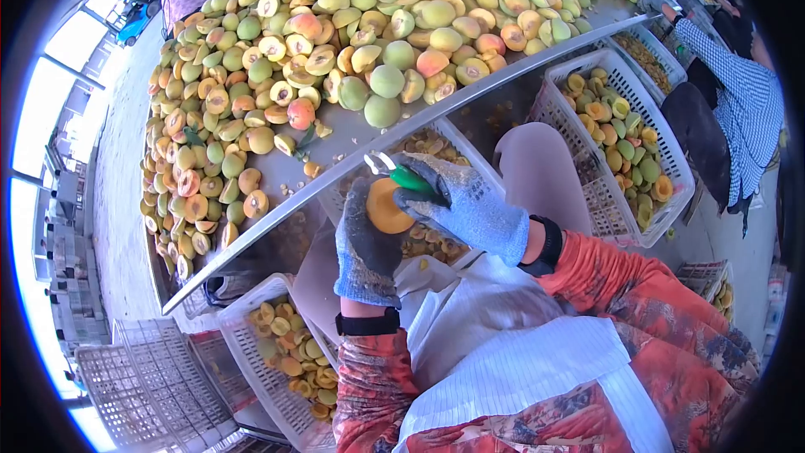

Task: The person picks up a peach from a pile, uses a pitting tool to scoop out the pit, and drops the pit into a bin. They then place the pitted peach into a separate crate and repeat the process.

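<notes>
My left hand [369, 243], in a grey-and-blue work glove, is closed around a yellow-orange peach half [388, 207]. My right hand [474, 210], gloved the same way, grips the green handle of a pitting tool [417, 185]. The tool's bent, pale metal tip points up and left, just above the fruit. Both hands are close together over my lap, by the table's metal edge. Below them, a crate [459, 136] holding cut fruit is partly hidden by my hands and knees.
A metal table [342, 136] bears a large heap of whole and halved peaches [335, 42]. White crates of fruit halves stand at right [662, 130] and lower left [251, 344]. A grey crate [159, 377] is at far left. A co-worker in a checked sleeve [734, 75] sits at right.
</notes>
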The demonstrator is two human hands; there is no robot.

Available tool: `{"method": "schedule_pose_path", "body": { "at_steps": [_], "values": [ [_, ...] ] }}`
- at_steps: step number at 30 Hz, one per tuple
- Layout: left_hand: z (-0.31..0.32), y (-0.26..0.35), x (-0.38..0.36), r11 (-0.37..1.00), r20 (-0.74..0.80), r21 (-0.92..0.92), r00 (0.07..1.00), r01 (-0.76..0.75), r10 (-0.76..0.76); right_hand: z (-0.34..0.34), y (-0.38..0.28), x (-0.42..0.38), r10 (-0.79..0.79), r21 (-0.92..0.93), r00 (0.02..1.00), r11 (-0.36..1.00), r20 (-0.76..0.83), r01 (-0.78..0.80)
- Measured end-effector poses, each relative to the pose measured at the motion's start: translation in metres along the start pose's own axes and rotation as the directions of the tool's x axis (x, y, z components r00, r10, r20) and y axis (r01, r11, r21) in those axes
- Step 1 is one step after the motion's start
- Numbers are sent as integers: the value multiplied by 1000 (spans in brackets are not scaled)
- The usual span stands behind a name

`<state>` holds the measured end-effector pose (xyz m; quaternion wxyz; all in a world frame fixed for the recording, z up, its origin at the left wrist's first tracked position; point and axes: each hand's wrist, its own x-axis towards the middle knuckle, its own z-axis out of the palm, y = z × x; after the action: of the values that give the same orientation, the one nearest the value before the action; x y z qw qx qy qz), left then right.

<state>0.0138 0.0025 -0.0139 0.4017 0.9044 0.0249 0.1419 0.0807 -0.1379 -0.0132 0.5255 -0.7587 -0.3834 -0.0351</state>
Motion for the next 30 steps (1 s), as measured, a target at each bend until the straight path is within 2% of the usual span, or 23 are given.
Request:
{"method": "schedule_pose_path", "body": {
  "at_steps": [1,2,3,4,5,6,7,9,10,12,13,14,15,16,18,19,21,22,24,25,27,28,30],
  "values": [
    [5,-3,0,964,-93,-260,993,47,-73,-6,-3,-3,42,-26,999,999,-26,-43],
    [7,-4,0,862,-160,-504,974,61,-163,-10,-8,-5,86,-50,995,995,-57,-89],
    [2,-6,-1,953,-202,-300,974,38,-102,-14,-17,-6,169,-40,984,984,-60,-171],
    [-4,-6,-3,954,-205,-298,973,37,-102,-15,-18,-10,166,-38,984,985,-58,-169],
    [-11,-5,-5,998,-219,-61,976,-6,-8,-15,-18,-14,164,-85,986,983,37,-160],
    [-13,-3,-3,983,-214,176,973,-52,90,-18,-18,-15,163,-135,978,980,131,-145],
    [-12,-2,-1,983,-213,177,972,-58,95,-17,-19,-15,57,-175,993,984,107,-38],
    [-8,-3,0,988,-250,34,956,-152,156,-13,-17,-17,44,-234,993,972,111,-17],
    [-3,-3,1,987,-242,30,957,-157,159,-13,-16,-18,32,-288,992,958,124,5],
    [7,1,6,921,-317,-377,948,-100,-27,-12,-18,-22,110,-349,985,935,130,-58],
    [10,4,8,919,-310,-381,950,-102,-23,-12,-18,-22,130,-442,976,896,173,-41],
    [9,12,11,583,-195,-812,954,-26,-229,-14,-18,-23,156,-529,964,848,214,-19],
    [10,17,14,67,16,-997,937,42,-348,-11,-10,-25,13,-594,973,794,228,128],
    [13,16,14,66,25,-997,938,51,-347,-12,-9,-28,21,-596,974,794,224,119],
    [19,12,16,354,-110,-935,946,6,-306,-15,-10,-27,-26,-727,959,646,283,232],
    [21,11,17,356,-105,-934,946,11,-306,-13,-8,-29,-22,-726,960,649,279,226],
    [22,9,19,235,-6,-969,950,71,-312,-7,-4,-32,-12,-732,949,633,316,251],
    [24,4,20,238,1,-968,950,80,-312,-6,-4,-34,-7,-731,951,638,310,243],
    [27,-4,26,-118,169,-984,922,136,-349,-8,-4,-35,13,-715,933,647,358,265],
    [29,-6,25,-116,178,-982,921,146,-347,-7,-4,-36,20,-716,936,650,351,255],
    [29,-1,26,-157,182,-978,927,137,-327,-3,-5,-36,126,-609,947,788,297,86],
    [29,3,27,-156,186,-978,929,142,-321,-2,-5,-37,128,-612,949,787,290,81],
    [30,11,29,35,105,-991,898,133,-427,-2,-5,-38,59,-574,968,813,244,95]
  ]
}}
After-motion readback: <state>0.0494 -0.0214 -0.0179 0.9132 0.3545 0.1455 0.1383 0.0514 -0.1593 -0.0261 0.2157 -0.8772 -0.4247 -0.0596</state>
